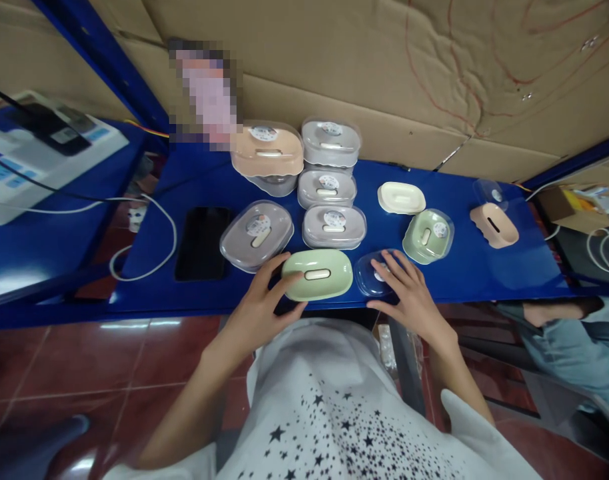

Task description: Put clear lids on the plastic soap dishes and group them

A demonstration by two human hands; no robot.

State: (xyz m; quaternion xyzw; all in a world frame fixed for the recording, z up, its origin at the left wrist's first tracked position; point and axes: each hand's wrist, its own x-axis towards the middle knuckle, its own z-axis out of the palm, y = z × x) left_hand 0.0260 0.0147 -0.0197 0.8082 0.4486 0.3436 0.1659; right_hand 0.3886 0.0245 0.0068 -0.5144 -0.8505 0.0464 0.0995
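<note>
A light-green oval plastic dish point(327, 285), like a soap dish with a pale insert in its central slot, lies at the table's front edge. My left hand point(264, 307) is closed round its left end, fingers on the rim and top, thumb at the front. Just right of it is a clear plastic lid point(367, 277) with a round label. Over the lid's right side my right hand point(409, 293) curves, fingertips on top and thumb by the front edge. Behind my left hand sits a grey lidded dish point(244, 250).
Several grey lidded dishes point(334, 227) stand in a column behind. A peach one point(267, 160) rests on another at the back. Rightward are a cream dish point(402, 200), a green lidded dish point(427, 243) and a peach piece point(494, 227). A black phone point(203, 243) lies left. Cardboard point(344, 87) walls the back.
</note>
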